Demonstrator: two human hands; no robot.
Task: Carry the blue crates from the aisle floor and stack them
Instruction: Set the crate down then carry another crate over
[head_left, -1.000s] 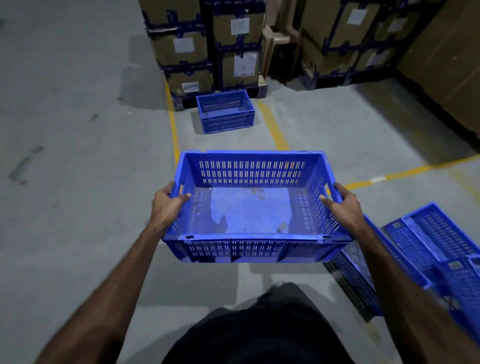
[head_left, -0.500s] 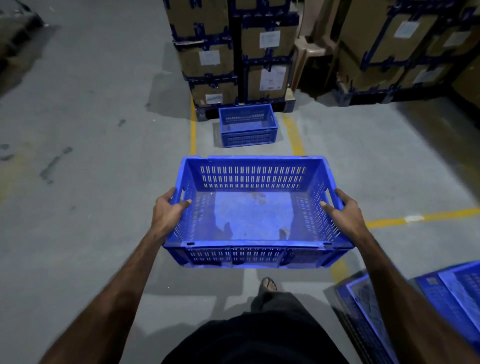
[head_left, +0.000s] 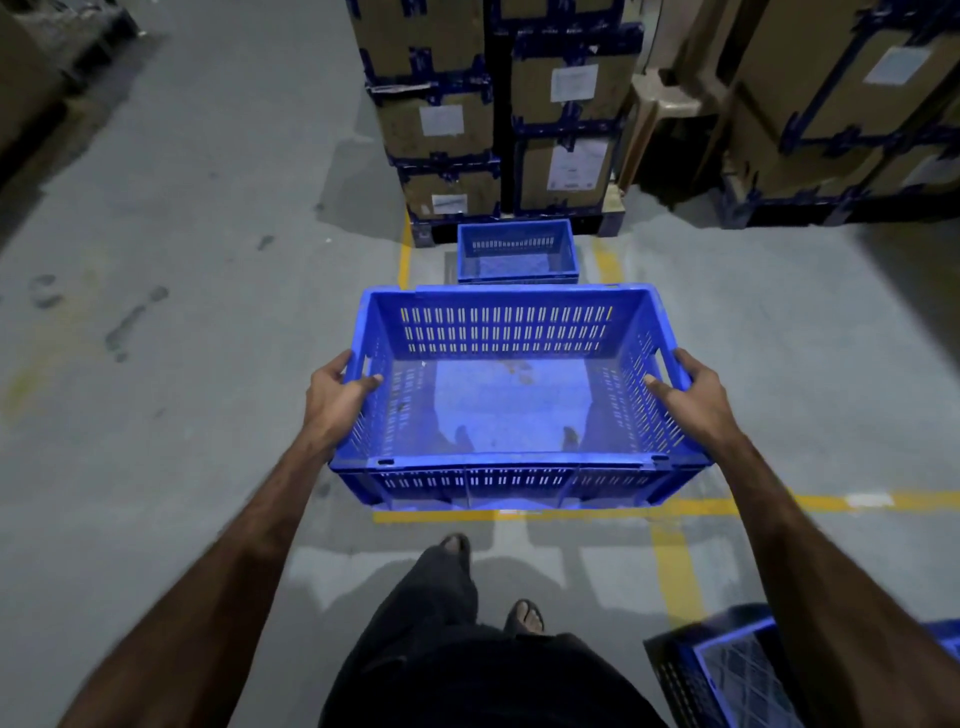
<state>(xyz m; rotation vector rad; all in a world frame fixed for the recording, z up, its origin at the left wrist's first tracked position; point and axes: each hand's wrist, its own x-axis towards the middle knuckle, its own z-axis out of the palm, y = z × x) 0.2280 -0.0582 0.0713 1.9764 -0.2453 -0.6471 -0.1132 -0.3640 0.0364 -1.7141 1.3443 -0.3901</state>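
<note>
Mid-carry. Left hand (head_left: 332, 397) and right hand (head_left: 691, 397) gripping end rims of empty blue crate (head_left: 514, 395), held above aisle floor (head_left: 182, 312). Target crate (head_left: 517, 252) ahead by cartons, nothing stacked yet. More crates (head_left: 727, 675) behind, uncollected.
</note>
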